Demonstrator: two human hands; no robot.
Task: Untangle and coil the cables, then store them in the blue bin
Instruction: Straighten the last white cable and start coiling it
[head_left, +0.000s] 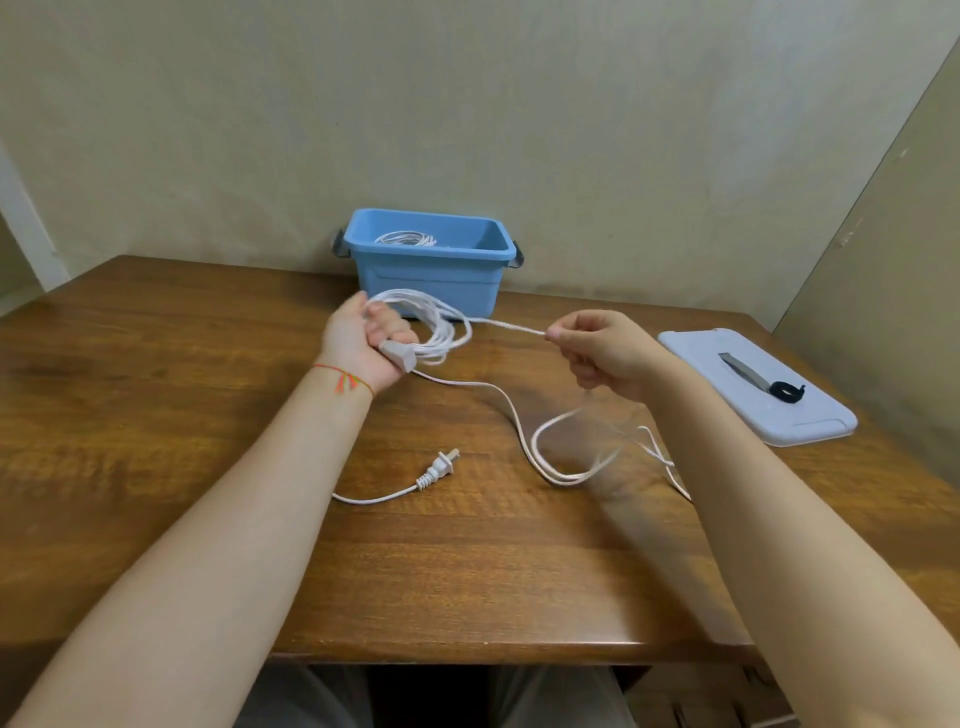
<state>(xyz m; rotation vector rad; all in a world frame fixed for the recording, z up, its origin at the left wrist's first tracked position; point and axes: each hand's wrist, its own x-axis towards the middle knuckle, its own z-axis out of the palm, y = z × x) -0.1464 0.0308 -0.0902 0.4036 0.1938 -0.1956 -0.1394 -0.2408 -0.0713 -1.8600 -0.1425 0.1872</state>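
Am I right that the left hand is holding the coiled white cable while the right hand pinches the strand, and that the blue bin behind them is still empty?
Not quite: the blue bin already holds a coiled white cable, as the head view shows. The rest stands: the left hand holds the coil and the right hand pinches the strand.

left hand (363, 340) is gripping a bundle of white cable (441, 327) loops, right hand (602, 353) pinching a strand pulled taut. Plug (440, 469) lies loose on the table (208, 415), blue bin (431, 260) sits behind
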